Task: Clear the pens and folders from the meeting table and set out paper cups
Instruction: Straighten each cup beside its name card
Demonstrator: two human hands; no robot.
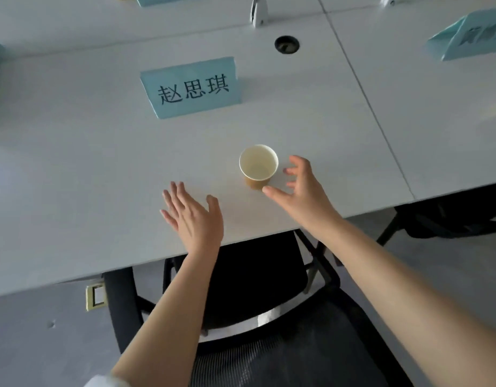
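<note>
Just beside the right hand, toward the left one, a paper cup stands upright and empty on the white counter, mouth up. That hand is spread and loosely curved around the cup's side, thumb near its base and fingers close to its wall; whether any of them touch it cannot be told, and nothing is pinched. The left hand is spread flat and low over the counter, well apart from the cup, holding nothing. Beyond both hands stands a blue name card, and no pens or folders show at this seat, so the step in hand looks like setting the cup at this place. To do it well, the cup should sit squarely on its base, clear of the counter's near edge and in line with the card; the right hand should draw straight away without brushing the rim, since so light a cup would tip easily.
</note>
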